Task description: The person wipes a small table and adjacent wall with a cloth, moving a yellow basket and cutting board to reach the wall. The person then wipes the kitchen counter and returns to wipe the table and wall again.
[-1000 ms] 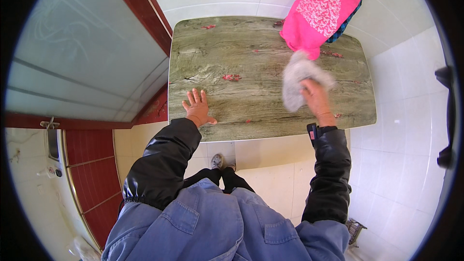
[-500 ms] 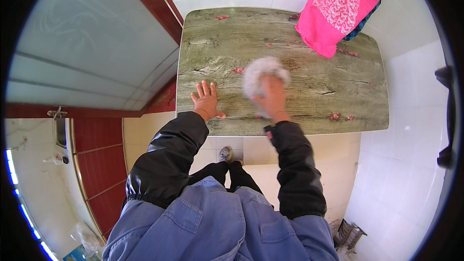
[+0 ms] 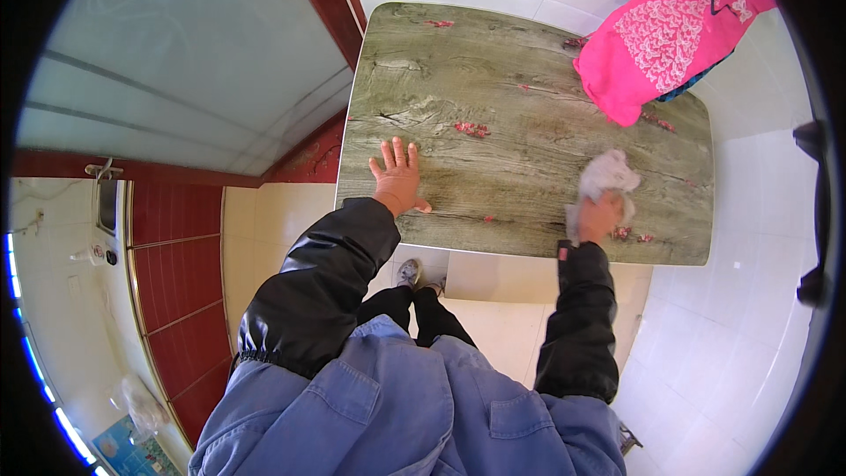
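Now right hand gripping cloth, tabletop

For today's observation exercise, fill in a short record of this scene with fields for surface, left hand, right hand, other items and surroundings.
Surface: wood-patterned table with small red flower marks
Left hand: left hand flat on the table near its front edge, fingers spread, holding nothing
Right hand: right hand gripping a white cloth pressed on the tabletop
Other items: pink garment on the far right corner
Surroundings: white tiled floor, frosted glass panel
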